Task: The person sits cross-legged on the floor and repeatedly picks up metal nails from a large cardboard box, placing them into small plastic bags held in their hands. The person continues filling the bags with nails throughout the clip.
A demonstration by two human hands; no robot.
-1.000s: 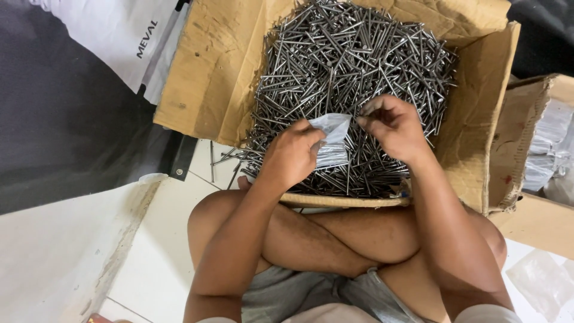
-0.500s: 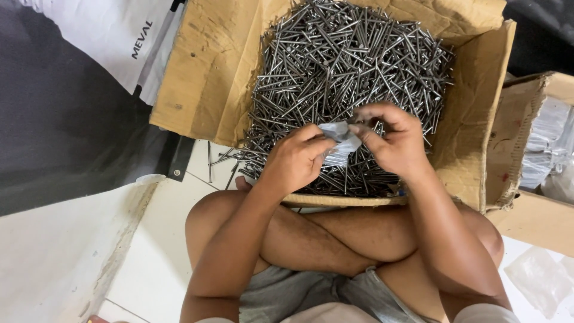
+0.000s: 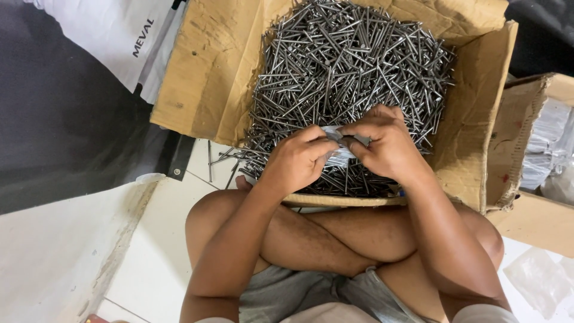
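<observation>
A person sits cross-legged on the pale tiled floor [image 3: 149, 269] with a large open brown cardboard box [image 3: 203, 78] just beyond the knees. The box is heaped with long grey steel nails [image 3: 353, 66], lying loose in every direction; a few have spilled through the box's torn near left corner onto the floor.

Both hands meet over the near part of the heap. The left hand [image 3: 296, 164] is curled closed, its fingertips pinching the left end of a small clear plastic packet [image 3: 338, 157]. The right hand [image 3: 388, 146] is likewise closed around the packet's right end, with a short dark bunch of nails showing between its thumb and forefinger at the packet's mouth. The packet is held between the two hands, just above the nails and touching neither the box wall nor the floor. How many nails are already inside it cannot be told, as the fingers hide most of it.

Judging from how things lie, the work is far from its end: the heap in the box is very full. To the far right a second, smaller brown cardboard box [image 3: 526, 125] holds a stack of what look like clear filled packets [image 3: 547, 143], which suggests some packets are done. A loose clear plastic bag [image 3: 538, 278] lies on the floor near the right knee.
</observation>
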